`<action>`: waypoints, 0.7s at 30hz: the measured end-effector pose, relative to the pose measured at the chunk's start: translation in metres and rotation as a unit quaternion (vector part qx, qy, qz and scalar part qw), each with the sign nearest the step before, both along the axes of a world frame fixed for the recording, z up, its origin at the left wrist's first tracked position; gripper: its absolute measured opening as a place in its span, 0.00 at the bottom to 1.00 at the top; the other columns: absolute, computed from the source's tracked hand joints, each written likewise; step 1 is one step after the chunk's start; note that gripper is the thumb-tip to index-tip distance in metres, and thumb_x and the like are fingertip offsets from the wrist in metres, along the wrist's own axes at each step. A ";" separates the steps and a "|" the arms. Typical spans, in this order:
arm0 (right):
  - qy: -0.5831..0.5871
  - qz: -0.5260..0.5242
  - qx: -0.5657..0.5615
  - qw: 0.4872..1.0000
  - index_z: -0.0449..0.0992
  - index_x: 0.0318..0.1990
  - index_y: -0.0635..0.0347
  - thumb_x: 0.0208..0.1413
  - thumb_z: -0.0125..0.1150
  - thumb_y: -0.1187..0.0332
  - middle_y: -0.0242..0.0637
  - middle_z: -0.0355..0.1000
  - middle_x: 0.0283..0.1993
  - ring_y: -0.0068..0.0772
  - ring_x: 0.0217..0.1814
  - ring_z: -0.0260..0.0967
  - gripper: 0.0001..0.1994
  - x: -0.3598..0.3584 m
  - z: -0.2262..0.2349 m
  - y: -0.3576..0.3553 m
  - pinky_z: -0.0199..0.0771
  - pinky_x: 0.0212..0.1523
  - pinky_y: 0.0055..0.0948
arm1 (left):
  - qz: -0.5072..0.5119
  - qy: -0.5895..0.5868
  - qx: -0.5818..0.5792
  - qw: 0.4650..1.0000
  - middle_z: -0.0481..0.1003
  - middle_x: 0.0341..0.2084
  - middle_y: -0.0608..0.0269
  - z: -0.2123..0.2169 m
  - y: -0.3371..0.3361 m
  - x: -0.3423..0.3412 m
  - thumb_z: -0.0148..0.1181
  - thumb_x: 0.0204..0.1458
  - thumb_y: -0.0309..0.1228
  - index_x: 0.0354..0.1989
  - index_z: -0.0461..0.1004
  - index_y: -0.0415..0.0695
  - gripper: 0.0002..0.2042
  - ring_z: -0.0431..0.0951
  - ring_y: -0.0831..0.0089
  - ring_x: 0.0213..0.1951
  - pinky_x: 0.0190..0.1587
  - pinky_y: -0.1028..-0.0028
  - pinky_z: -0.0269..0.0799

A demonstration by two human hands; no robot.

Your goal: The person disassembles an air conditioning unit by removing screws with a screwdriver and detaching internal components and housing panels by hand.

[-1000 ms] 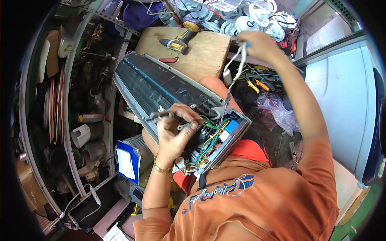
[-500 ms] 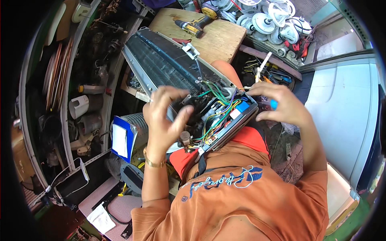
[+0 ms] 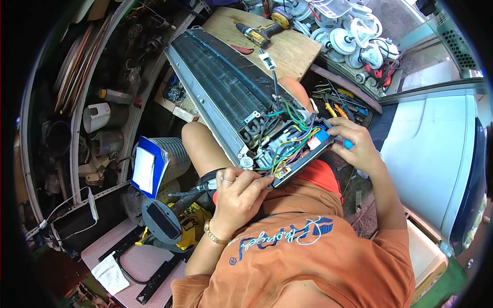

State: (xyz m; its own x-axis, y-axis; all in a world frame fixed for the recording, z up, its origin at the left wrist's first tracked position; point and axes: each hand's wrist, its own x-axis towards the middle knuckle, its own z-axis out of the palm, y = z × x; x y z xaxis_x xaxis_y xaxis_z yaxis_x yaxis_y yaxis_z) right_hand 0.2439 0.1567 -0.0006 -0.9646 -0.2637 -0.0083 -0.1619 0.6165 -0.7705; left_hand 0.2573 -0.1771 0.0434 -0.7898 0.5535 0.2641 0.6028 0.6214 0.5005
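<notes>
Finned indoor air-conditioner unit (image 3: pixel 226 84): laid aslant across the legs (image 3: pixel 203 146), far end beside the wooden table (image 3: pixel 287 56). Right hand (image 3: pixel 358 146): grasping the outer end of the electronics box (image 3: pixel 303 165), with a blue item (image 3: pixel 348 144) among the fingers, kind not discernible. Left hand (image 3: pixel 240 194): fingers curled at the box's opposite end; pinching or merely resting, not possible to tell. Possible faults from here: trapped or chafed wires (image 3: pixel 292 149), through shifting of the box; pulled terminations, through snagging of the loose cable (image 3: pixel 276 84) with white connector (image 3: pixel 267 60); slipping of the unit, through uneven support. Visible writing: blue-and-white script on the orange shirt (image 3: pixel 318 203); dark print on a yellow bag (image 3: pixel 194 218), partly hidden. Markings inside the box: too small to read.
</notes>
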 end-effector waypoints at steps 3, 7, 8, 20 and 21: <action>-0.004 -0.019 0.020 1.000 0.77 0.43 0.64 0.42 0.68 0.77 0.49 0.74 0.58 0.52 0.59 0.73 0.17 0.007 0.006 -0.006 0.74 0.56 0.39 | -0.021 -0.006 0.015 1.000 0.76 0.33 0.71 0.000 -0.001 0.001 0.74 0.37 0.26 0.40 0.81 0.50 0.18 0.72 0.65 0.37 0.42 0.65 0.62; -0.004 -0.011 0.041 0.999 0.77 0.41 0.61 0.42 0.69 0.74 0.43 0.74 0.55 0.49 0.53 0.76 0.15 0.014 0.012 -0.006 0.78 0.52 0.38 | -0.055 -0.020 0.025 0.998 0.75 0.33 0.71 -0.001 -0.008 0.006 0.75 0.37 0.28 0.42 0.81 0.51 0.19 0.72 0.66 0.38 0.43 0.65 0.62; -0.004 -0.016 0.031 0.999 0.76 0.40 0.62 0.41 0.69 0.74 0.44 0.74 0.54 0.49 0.54 0.76 0.15 0.016 0.012 -0.007 0.77 0.52 0.37 | -0.063 -0.016 0.027 0.998 0.75 0.34 0.72 -0.002 -0.009 0.007 0.74 0.40 0.29 0.42 0.81 0.51 0.18 0.72 0.67 0.39 0.42 0.65 0.61; 0.017 0.016 -0.031 0.999 0.75 0.37 0.65 0.37 0.70 0.78 0.50 0.73 0.62 0.53 0.65 0.70 0.16 -0.009 0.006 -0.005 0.69 0.64 0.42 | -0.059 0.004 0.075 0.995 0.75 0.54 0.62 -0.036 -0.006 -0.015 0.73 0.40 0.35 0.39 0.77 0.53 0.16 0.66 0.50 0.65 0.66 0.48 0.54; 0.019 0.005 -0.029 0.999 0.75 0.37 0.65 0.37 0.70 0.78 0.50 0.73 0.62 0.53 0.65 0.70 0.16 -0.009 0.002 -0.002 0.69 0.64 0.42 | -0.076 -0.025 0.079 0.994 0.75 0.55 0.60 -0.038 -0.006 -0.015 0.74 0.41 0.38 0.39 0.77 0.52 0.17 0.67 0.50 0.65 0.69 0.46 0.51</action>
State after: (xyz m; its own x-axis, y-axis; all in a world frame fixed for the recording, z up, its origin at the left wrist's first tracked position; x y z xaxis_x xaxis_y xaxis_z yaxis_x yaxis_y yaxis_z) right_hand 0.2353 0.1548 0.0013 -0.9612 -0.2723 0.0440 -0.1979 0.5695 -0.7978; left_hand 0.2427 -0.1835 0.0055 -0.7151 0.6212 0.3206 0.6556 0.4366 0.6161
